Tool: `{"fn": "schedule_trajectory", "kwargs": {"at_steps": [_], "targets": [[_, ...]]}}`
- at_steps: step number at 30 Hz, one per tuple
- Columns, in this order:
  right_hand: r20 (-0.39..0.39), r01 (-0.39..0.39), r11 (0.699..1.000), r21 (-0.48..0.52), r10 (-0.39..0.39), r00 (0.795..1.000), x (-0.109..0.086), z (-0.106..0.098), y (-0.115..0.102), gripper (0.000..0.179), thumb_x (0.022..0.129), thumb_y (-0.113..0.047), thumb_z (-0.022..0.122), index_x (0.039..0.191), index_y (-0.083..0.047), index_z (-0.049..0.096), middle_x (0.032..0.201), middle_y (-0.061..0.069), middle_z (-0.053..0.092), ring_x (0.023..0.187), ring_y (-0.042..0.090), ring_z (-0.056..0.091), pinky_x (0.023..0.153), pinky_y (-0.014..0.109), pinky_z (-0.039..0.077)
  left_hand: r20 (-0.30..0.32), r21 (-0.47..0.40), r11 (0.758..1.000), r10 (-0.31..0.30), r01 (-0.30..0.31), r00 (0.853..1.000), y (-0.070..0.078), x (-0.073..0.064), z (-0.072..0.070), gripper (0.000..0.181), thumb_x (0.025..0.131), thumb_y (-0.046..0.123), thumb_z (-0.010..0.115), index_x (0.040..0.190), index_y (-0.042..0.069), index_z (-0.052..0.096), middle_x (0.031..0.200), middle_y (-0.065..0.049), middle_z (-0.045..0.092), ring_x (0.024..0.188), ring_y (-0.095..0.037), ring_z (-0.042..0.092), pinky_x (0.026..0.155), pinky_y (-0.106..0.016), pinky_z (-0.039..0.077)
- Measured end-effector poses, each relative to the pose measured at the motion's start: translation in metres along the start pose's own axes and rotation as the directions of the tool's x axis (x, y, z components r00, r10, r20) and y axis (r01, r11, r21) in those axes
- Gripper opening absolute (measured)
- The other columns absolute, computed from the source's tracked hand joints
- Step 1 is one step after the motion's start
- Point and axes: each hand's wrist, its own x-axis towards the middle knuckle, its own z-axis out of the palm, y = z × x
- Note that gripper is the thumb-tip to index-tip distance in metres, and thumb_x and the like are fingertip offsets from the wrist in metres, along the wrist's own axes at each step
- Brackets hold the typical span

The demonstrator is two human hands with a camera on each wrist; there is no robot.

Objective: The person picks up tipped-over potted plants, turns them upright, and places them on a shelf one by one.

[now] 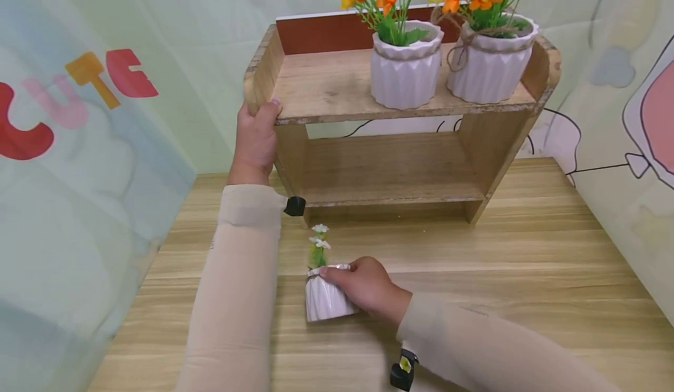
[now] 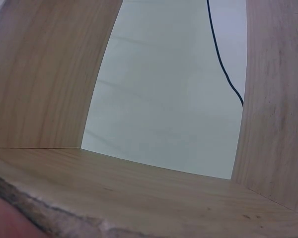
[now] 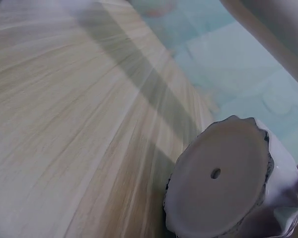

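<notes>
My left hand (image 1: 256, 137) grips the left side of a wooden shelf (image 1: 389, 164) at its upper board, thumb on the front edge. In my right hand (image 1: 371, 286) is a small white ribbed flower pot (image 1: 327, 298) with white flowers (image 1: 319, 243), pinched at the rim with the thumb at the front. The pot is tilted in front of the shelf's left leg. Its underside (image 3: 216, 181), with a small drain hole, shows in the right wrist view. The left wrist view looks into the shelf's wooden compartment (image 2: 139, 198).
Two white pots (image 1: 406, 76) (image 1: 492, 67) with orange and yellow flowers stand on the right part of the upper board. The lower board (image 1: 389, 169) is below them. A wood-grain table (image 1: 553, 298) meets printed cloth walls (image 1: 95, 205) on both sides.
</notes>
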Motion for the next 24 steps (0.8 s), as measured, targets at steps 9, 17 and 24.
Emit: {"fn": "schedule_trajectory", "kwargs": {"at_steps": [9,17,24], "targets": [[-0.04,0.055,0.998,0.02,-0.054,0.998,-0.003,-0.008,0.007,0.05,0.088,-0.039,0.083,0.101,0.008,0.071,0.085,0.013,0.073,0.071,0.019,0.07,0.061,0.033,0.06,-0.004,-0.006,1.0,-0.004,0.004,1.0,0.0,0.0,0.0,0.055,0.1,0.029,0.055,0.151,0.011,0.049,0.139,-0.01,0.057,0.124,-0.02,0.055,0.113,-0.029,0.041],[-0.037,0.142,0.99,-0.016,-0.142,0.989,-0.011,-0.013,0.006,0.055,0.089,-0.033,0.083,0.118,0.011,0.068,0.094,0.014,0.073,0.078,0.018,0.069,0.066,0.032,0.06,0.0,0.005,1.0,0.001,-0.001,1.0,0.003,-0.002,0.0,0.056,0.101,0.029,0.054,0.152,0.008,0.048,0.141,-0.011,0.056,0.126,-0.019,0.053,0.113,-0.026,0.039],[-0.066,0.221,0.974,0.04,-0.218,0.974,-0.011,-0.012,0.011,0.052,0.089,-0.025,0.085,0.123,0.009,0.068,0.101,0.014,0.073,0.084,0.018,0.07,0.07,0.031,0.061,-0.002,-0.002,1.0,-0.003,0.003,1.0,0.001,0.0,0.0,0.054,0.101,0.03,0.054,0.152,0.011,0.048,0.14,-0.009,0.055,0.126,-0.02,0.052,0.113,-0.028,0.04]]}}
